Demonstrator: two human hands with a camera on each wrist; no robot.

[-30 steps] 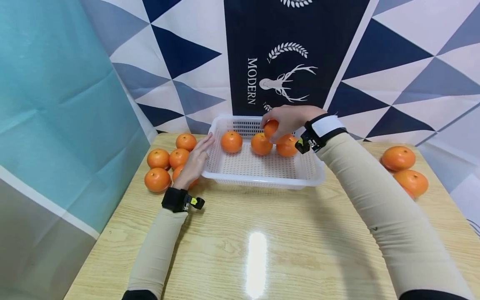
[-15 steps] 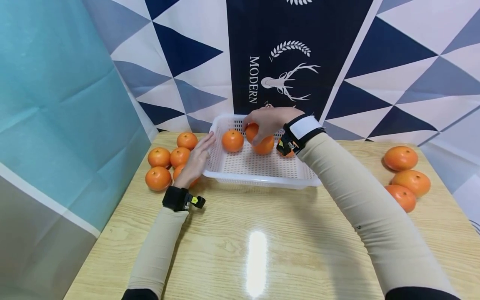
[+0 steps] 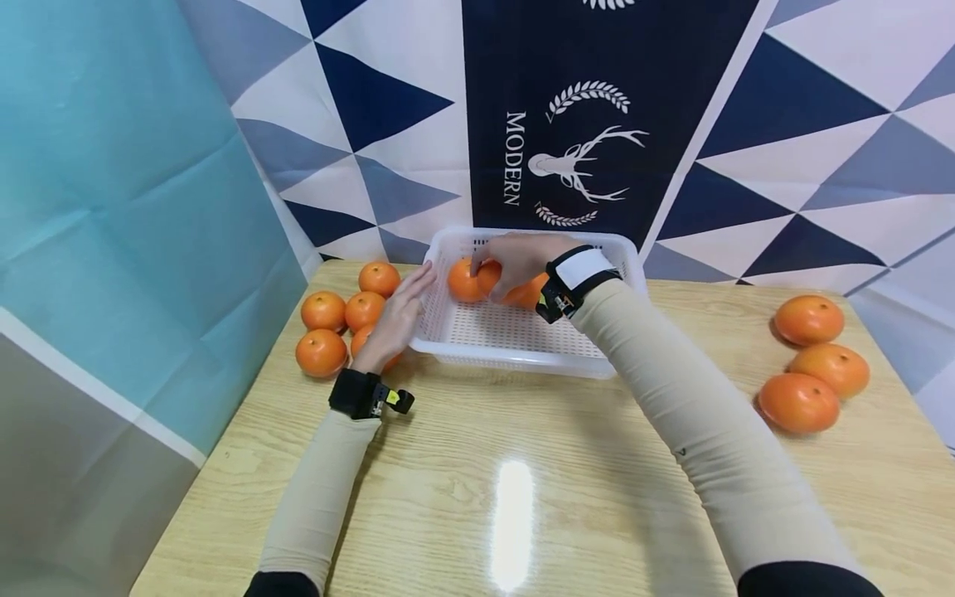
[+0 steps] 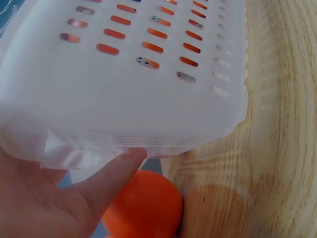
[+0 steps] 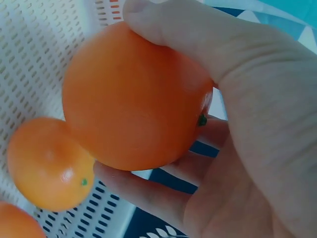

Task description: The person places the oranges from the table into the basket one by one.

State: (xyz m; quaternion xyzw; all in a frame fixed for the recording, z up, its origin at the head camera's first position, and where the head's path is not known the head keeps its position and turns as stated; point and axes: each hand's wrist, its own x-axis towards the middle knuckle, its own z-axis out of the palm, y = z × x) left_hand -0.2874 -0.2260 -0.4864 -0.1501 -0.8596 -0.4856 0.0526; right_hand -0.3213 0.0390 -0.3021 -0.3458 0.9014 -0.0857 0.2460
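Sliding leftward across the basket (image 3: pixel 630 261) since a second ago, right hand (image 3: pixel 518 257) curling round a smooth round orange (image 5: pixel 133 99) above the perforated plastic floor. Lowering gently beside its neighbour (image 5: pixel 47 163) seems wisest. Left hand (image 3: pixel 395 311), fingers straight, bracing the slotted wall.

A glossy wooden table (image 3: pixel 522 497) stands before a blue-and-white triangle-patterned backdrop (image 3: pixel 783 124).

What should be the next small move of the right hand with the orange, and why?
Probably lower it and let go. The right hand grips an orange just above the white basket floor, beside another orange lying there, while the left hand steadies the basket's side.
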